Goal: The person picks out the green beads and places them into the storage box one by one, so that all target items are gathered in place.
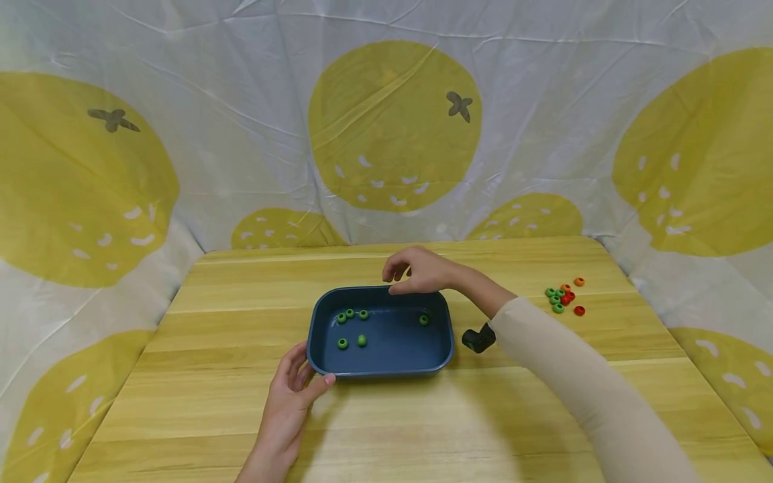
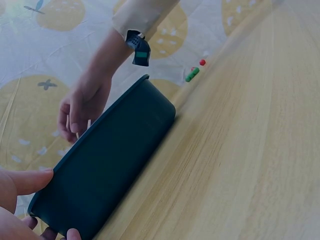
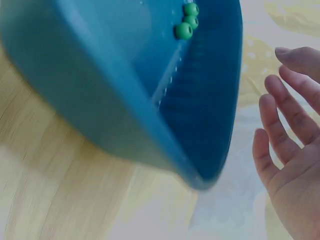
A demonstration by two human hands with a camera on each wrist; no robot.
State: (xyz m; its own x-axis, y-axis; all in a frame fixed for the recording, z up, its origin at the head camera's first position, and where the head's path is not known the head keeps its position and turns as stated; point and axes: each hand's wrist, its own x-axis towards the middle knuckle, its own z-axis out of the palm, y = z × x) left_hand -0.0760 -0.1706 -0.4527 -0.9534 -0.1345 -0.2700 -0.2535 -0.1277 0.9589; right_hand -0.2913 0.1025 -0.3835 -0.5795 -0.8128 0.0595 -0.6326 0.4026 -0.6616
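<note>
"Cloth point(image 1: 241, 161) first, since it's biggest. What reaches you out there?"

"From the head view I see it hanging white, printed with yellow fruit, behind a pale wooden table point(image 1: 199, 376). A cream sleeve point(image 1: 586, 376) slants in over the table's right side. Next in size comes a dark blue tub point(image 1: 398, 352), upright near the middle of the table."

"And the hands?"

"I have the left hand point(image 1: 286, 402) gripping the tub's near left corner, thumb on the wall just below the rim, fingers curled round the side. The right hand point(image 1: 419, 270) hovers at the far rim, fingers loosely bent and apart. Whether its thumb touches the rim, I can't tell from my angle."

"Anything smaller?"

"A black device point(image 1: 479, 339) sits at the right wrist, seen just beside the tub's right wall. Smallest are the beads. Inside the tub I count six green beads point(image 1: 362, 341): five in the left half, one near the right wall. Well apart, toward the table's right edge, I see a loose cluster: more green ones, with red beads point(image 1: 580, 310) and orange beads point(image 1: 580, 282) among and beside them."
</note>
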